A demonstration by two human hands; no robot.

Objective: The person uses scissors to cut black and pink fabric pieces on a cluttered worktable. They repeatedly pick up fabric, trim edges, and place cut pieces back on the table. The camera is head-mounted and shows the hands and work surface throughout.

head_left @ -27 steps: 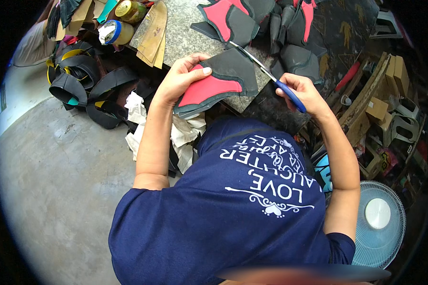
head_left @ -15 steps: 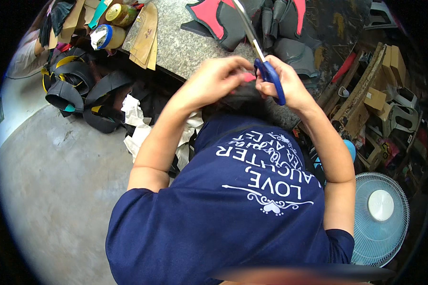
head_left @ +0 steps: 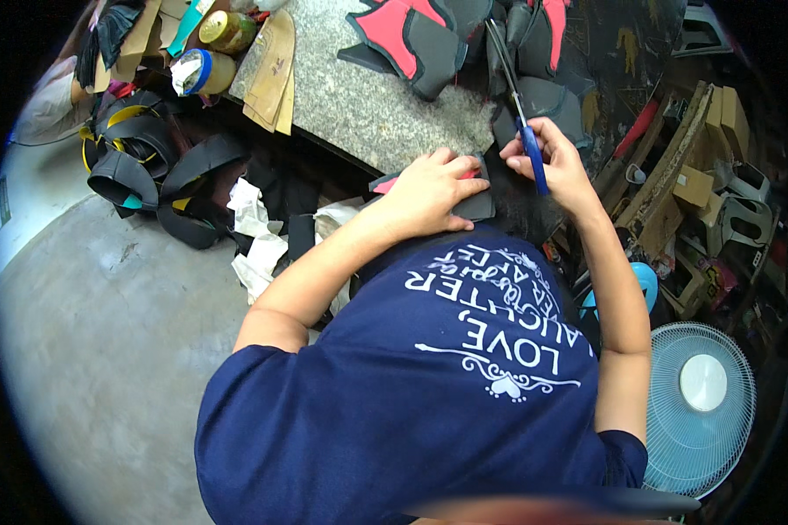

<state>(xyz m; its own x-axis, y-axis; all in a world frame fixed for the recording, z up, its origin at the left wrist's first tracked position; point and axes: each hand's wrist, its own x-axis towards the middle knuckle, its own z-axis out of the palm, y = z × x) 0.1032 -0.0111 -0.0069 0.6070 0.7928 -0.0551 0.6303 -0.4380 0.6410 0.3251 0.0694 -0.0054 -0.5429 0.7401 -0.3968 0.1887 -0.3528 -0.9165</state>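
Note:
My left hand [head_left: 438, 194] lies across a grey-and-red padded piece [head_left: 479, 206] near my lap. Its fingers are spread over the top, hiding the piece's middle. My right hand [head_left: 553, 166] is closed around the blue handle of a pair of scissors [head_left: 510, 77], whose long metal blades point away from me and look nearly closed. Beyond the hands, on the far side of the grey speckled slab [head_left: 359, 118], lie cut grey-and-red pieces [head_left: 433, 57]. More dark grey pieces [head_left: 552, 109] sit around the blades.
Tan pattern pieces [head_left: 271, 74] lie at the slab's left edge, beside a jar with a blue rim [head_left: 203, 72]. Black curved pieces [head_left: 197, 175] and crumpled white paper [head_left: 256, 241] are at the left. A fan [head_left: 702, 385] stands at my right, near cardboard boxes [head_left: 693, 184].
My hands have moved apart. The left has come down to spread over the grey-and-red piece; the right has shifted right with the scissors, whose blades now sit lower.

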